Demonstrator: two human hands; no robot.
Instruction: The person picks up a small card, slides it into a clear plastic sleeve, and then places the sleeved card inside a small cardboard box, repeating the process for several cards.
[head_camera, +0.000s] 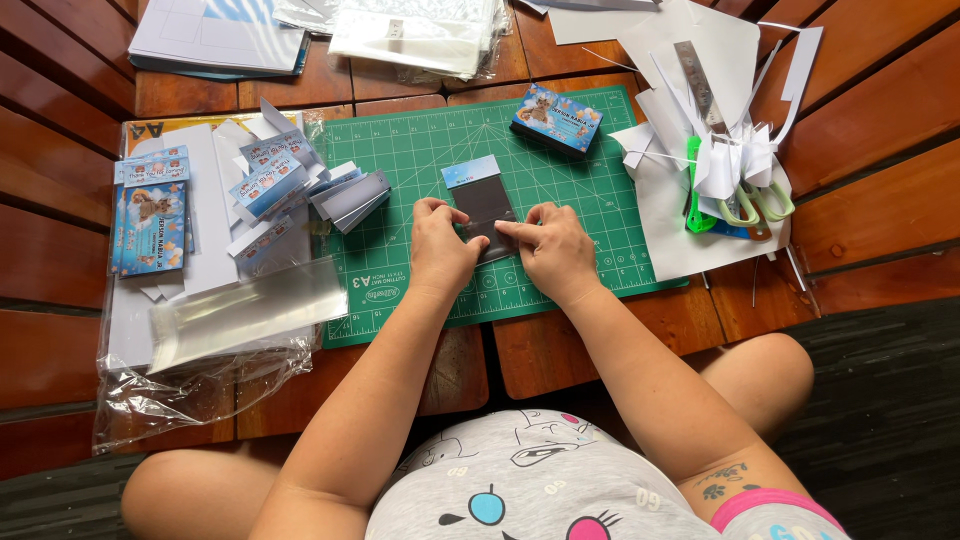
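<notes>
Hands pinch dark packet mid-mat.

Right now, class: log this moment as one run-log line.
left hand: pinching dark packet | right hand: pinching packet's lower edge | under: green cutting mat | nearby: small box

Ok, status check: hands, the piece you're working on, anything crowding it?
Left hand and right hand both pinching the dark packet flat on the green cutting mat. Small blue box behind it, apart. Card stack to the left, not touching.
</notes>
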